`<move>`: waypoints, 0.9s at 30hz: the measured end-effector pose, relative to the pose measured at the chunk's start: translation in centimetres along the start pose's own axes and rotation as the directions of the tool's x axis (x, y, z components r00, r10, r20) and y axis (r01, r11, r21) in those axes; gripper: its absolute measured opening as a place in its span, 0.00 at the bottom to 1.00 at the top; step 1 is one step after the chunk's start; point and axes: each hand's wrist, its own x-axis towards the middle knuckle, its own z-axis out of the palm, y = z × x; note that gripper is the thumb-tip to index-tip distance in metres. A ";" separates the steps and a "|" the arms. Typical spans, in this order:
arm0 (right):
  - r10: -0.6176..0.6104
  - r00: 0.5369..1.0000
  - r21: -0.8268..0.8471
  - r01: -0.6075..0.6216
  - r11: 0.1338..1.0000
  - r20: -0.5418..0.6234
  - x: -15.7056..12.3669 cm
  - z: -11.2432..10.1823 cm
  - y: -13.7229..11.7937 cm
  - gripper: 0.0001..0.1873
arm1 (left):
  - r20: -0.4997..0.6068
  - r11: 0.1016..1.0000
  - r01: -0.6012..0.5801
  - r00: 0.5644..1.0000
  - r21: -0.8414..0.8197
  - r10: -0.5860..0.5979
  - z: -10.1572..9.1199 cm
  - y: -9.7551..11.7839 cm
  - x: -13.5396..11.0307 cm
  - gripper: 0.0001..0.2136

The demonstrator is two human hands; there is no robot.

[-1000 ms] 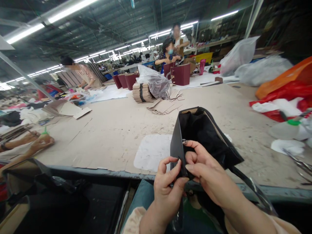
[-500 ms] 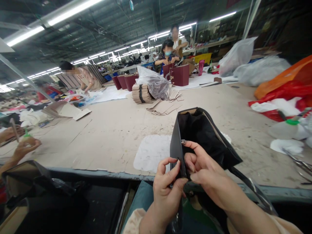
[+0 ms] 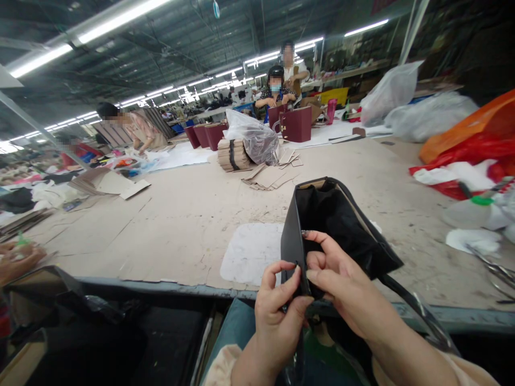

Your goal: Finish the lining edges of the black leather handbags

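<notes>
A black handbag (image 3: 290, 228) lies tilted at the table's front edge, its mouth towards me and its dark lining (image 3: 332, 214) showing. My left hand (image 3: 277, 308) pinches the near side panel from outside, thumb and fingers closed at its edge. On the inner side of the same panel, my right hand (image 3: 341, 273) grips the rim, its index finger stretched along the edge. One black strap (image 3: 418, 311) trails to the right under my right forearm. Whatever small part sits between my left fingertips is too small to make out.
Scissors (image 3: 493, 271) and a bottle with a green collar (image 3: 480, 209) are at the right. Bundled card pieces (image 3: 233, 155) and maroon bags (image 3: 296, 124) stand farther back. A co-worker's hand (image 3: 22, 260) is at the left edge, beside another black bag (image 3: 44, 289).
My right thumb has moved up against the panel's edge, and both hands have shifted slightly right with the bag. The co-worker's hand at left has drawn back towards the frame edge.
</notes>
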 end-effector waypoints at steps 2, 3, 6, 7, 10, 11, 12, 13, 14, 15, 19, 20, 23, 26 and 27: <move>-0.009 1.000 -0.012 0.009 1.000 0.006 0.0 0.0 -0.1 0.25 | 0.003 1.000 -0.004 1.000 0.002 0.004 0.0 0.0 0.0 0.15; -0.015 1.000 -0.017 0.015 1.000 0.011 0.0 0.0 -0.1 0.26 | 0.003 1.000 -0.003 1.000 0.001 0.003 0.0 0.0 0.0 0.15; -0.009 0.999 -0.020 0.010 1.000 0.030 -0.1 0.0 -0.2 0.29 | 0.004 1.000 0.011 1.000 -0.007 -0.011 0.1 -0.1 -0.2 0.15; -0.006 1.000 -0.021 0.006 1.000 0.030 -0.1 0.0 -0.2 0.29 | 0.007 1.000 0.019 1.000 -0.015 -0.019 0.2 -0.1 -0.2 0.15; 0.015 0.999 -0.013 -0.014 1.000 0.038 -0.3 0.1 -0.5 0.33 | 0.035 0.996 0.069 0.997 -0.063 -0.067 0.3 -0.2 -0.4 0.15; 0.029 0.998 -0.011 -0.028 1.000 0.050 -0.4 0.1 -0.6 0.35 | 0.046 0.992 0.089 0.995 -0.090 -0.085 0.3 -0.3 -0.4 0.15; 0.043 0.997 -0.007 -0.042 0.999 0.068 -0.5 0.0 -0.6 0.37 | 0.054 0.987 0.107 0.993 -0.119 -0.101 0.3 -0.3 -0.4 0.15; 0.051 0.995 0.004 -0.052 0.999 0.091 -0.5 0.0 -0.7 0.40 | 0.056 0.982 0.119 0.992 -0.147 -0.112 0.3 -0.4 -0.4 0.15; 0.053 0.992 0.022 -0.055 0.998 0.114 -0.5 -0.1 -0.7 0.41 | 0.056 0.978 0.125 0.992 -0.169 -0.117 0.2 -0.4 -0.4 0.15; 0.045 0.990 0.046 -0.052 0.998 0.135 -0.5 -0.2 -0.6 0.42 | 0.051 0.975 0.127 0.991 -0.184 -0.120 0.2 -0.5 -0.4 0.15; -0.006 0.993 0.117 -0.008 0.993 0.116 -0.4 -0.5 -0.1 0.32 | 0.070 0.973 0.140 0.989 -0.184 -0.129 0.1 -0.6 -0.4 0.15; -0.011 0.996 0.099 0.002 0.995 0.089 -0.3 -0.4 0.1 0.30 | 0.076 0.973 0.142 0.989 -0.182 -0.130 0.0 -0.6 -0.4 0.15; -0.016 0.999 0.032 0.014 0.999 0.040 -0.2 -0.3 0.4 0.27 | 0.069 0.977 0.130 0.990 -0.169 -0.120 0.1 -0.6 -0.4 0.15; -0.009 0.999 0.022 0.008 1.000 0.044 -0.1 -0.1 0.3 0.26 | 0.061 0.976 0.139 0.990 -0.169 -0.130 0.2 -0.4 -0.4 0.15; -0.002 0.999 0.017 0.001 1.000 0.046 -0.1 -0.1 0.2 0.27 | 0.062 0.974 0.145 0.989 -0.175 -0.136 0.2 -0.3 -0.3 0.15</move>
